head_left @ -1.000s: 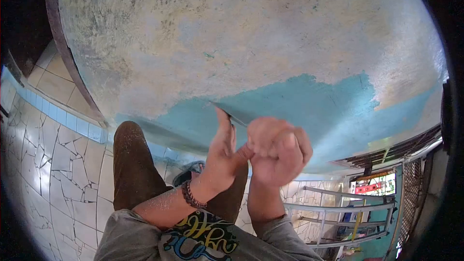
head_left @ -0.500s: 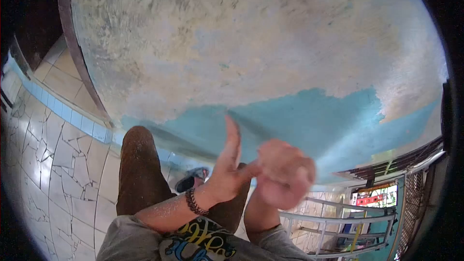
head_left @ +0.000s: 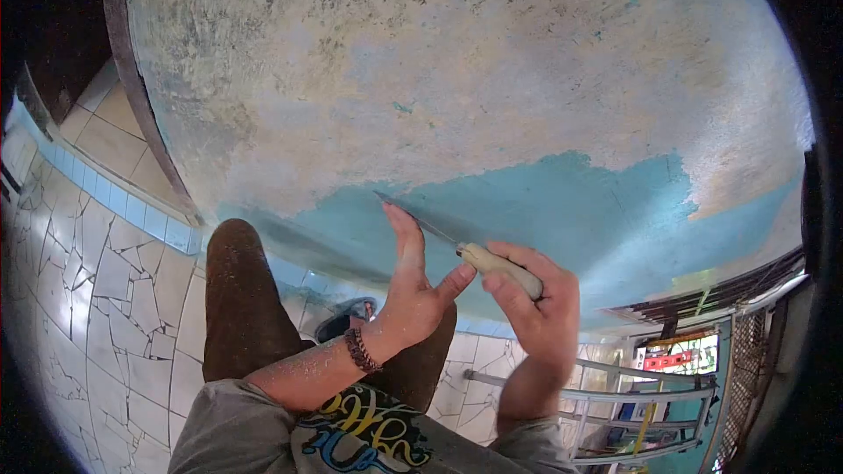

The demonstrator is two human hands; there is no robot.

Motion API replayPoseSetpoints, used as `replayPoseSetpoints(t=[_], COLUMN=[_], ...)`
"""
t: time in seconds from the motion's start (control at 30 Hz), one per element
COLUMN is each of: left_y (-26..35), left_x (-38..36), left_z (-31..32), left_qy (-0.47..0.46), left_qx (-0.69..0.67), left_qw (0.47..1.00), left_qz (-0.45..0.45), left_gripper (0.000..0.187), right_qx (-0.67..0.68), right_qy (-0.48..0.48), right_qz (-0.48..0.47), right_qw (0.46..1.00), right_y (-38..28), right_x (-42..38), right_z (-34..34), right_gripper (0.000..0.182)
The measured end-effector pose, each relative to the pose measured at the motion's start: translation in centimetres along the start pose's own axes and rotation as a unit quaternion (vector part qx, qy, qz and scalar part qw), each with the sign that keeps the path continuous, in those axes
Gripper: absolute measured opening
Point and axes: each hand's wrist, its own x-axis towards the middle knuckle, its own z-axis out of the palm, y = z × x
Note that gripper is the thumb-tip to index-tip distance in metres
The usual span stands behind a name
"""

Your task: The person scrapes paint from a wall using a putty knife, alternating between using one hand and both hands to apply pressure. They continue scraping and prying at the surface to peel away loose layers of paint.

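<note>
My right hand [head_left: 540,298] is wrapped round the pale handle of a scraper [head_left: 514,274], whose thin metal blade shows nearly edge-on and slants up and left to the wall. Flat fingers of my left hand [head_left: 411,285] reach up along the blade, with the fingertips near its far end and the thumb right at the front of the handle. Behind both hands stands a wall [head_left: 439,105], bare and mottled above, with a ragged patch of turquoise paint [head_left: 544,211] below. The blade's tip meets the wall close to the upper edge of that paint.
Below the wall runs a floor of cracked-pattern tiles [head_left: 123,298], with my knees close to the wall. A metal ladder [head_left: 632,395] lies at the lower right. At the left, a dark doorway [head_left: 66,44] has a blue-tiled step [head_left: 132,211].
My right hand was a blur in front of the left; now it shows sharply, farther right, with the scraper's handle and blade visible. The left hand has shifted slightly left.
</note>
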Motion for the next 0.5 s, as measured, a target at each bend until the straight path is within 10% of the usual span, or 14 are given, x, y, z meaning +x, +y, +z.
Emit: replayPoseSetpoints(t=[0.23,0.5], left_y=[1.0,2.4], left_x=[0.0,0.7], left_z=[1.0,3.0], left_qy=[0.029,-0.006], left_qx=[0.155,0.089], left_qw=[0.987,0.995], left_qz=[-0.012,0.036], left_gripper=[0.106,0.103], right_qx=[-0.173,-0.239], right_qy=[-0.157,-0.092], right_qz=[0.045,-0.046], right_qw=[0.971,0.966], right_y=[-1.7,-4.6], right_x=[3.2,2.2], right_z=[-2.0,-3.5], right_gripper=[0.018,0.018])
